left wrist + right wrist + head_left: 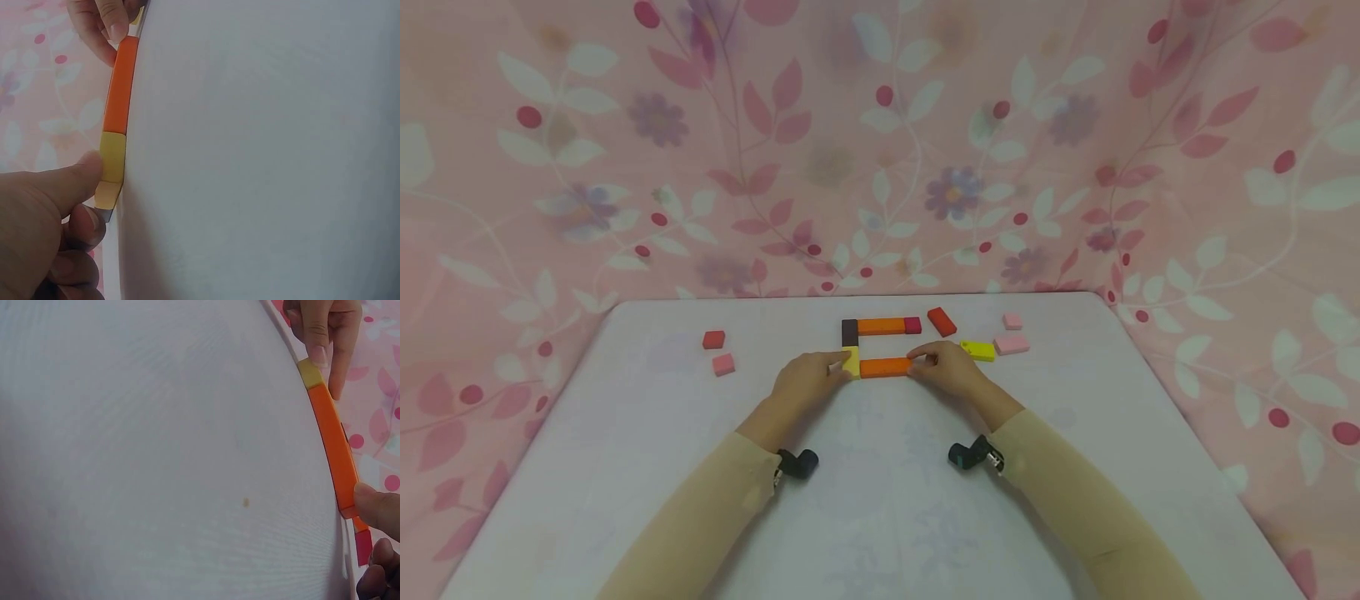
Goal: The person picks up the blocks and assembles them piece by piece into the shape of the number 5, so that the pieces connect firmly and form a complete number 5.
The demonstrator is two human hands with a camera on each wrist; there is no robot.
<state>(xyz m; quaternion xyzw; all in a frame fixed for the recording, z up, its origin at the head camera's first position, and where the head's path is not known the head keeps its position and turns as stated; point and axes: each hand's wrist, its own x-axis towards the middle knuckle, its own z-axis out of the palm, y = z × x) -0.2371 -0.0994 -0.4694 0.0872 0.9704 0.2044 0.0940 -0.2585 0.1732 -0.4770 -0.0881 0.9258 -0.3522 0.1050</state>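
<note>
My left hand (805, 382) pinches a pale yellow block (852, 364) between thumb and fingers at its left side. My right hand (951, 368) holds the right end of a long orange block (883, 367), thumb on the near side in the right wrist view. The orange block's left end meets the yellow block. Behind the yellow one lies a dark brown block (849, 333); from its far end another orange block (882, 327) runs rightward, ending at a small crimson block (913, 325). Together these pieces outline a shape with its right side uncovered.
Right of the outline lie a tilted red block (942, 322), a bright yellow block (977, 351) and two pink blocks (1012, 344). On the left are a small red block (713, 339) and a pink block (723, 365). Floral cloth (880, 167) hangs behind the white table (865, 500).
</note>
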